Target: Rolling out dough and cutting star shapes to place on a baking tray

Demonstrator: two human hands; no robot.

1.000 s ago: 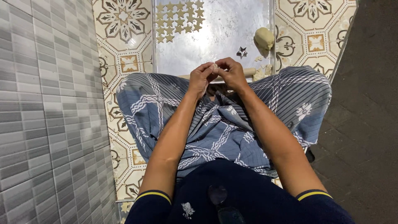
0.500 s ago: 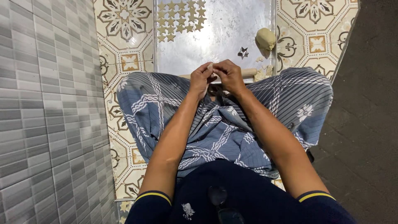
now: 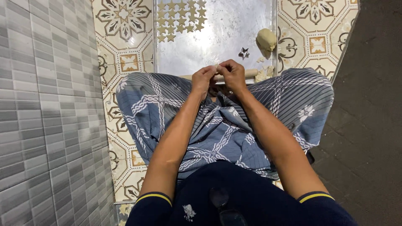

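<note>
Patterned floor tiles carry a metal tray (image 3: 234, 37). At its near edge your left hand (image 3: 204, 79) and right hand (image 3: 232, 74) pinch a small dough piece (image 3: 216, 67) between closed fingertips. Squeeze harder and it could tear or drop onto your lap.

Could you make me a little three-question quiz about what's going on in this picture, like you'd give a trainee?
1. True or false: the lump of dough lies on the metal tray, near its right edge.
2. What shape are the pale cut-outs lined up at the far end of the tray?
A. circles
B. stars
C. hearts
3. What are the left hand and the right hand doing?

Key
1. True.
2. B. The small star cutter lies on the tray near the lump.
3. They meet over the rolling pin and pinch a small pale piece of dough between the fingertips.
</note>
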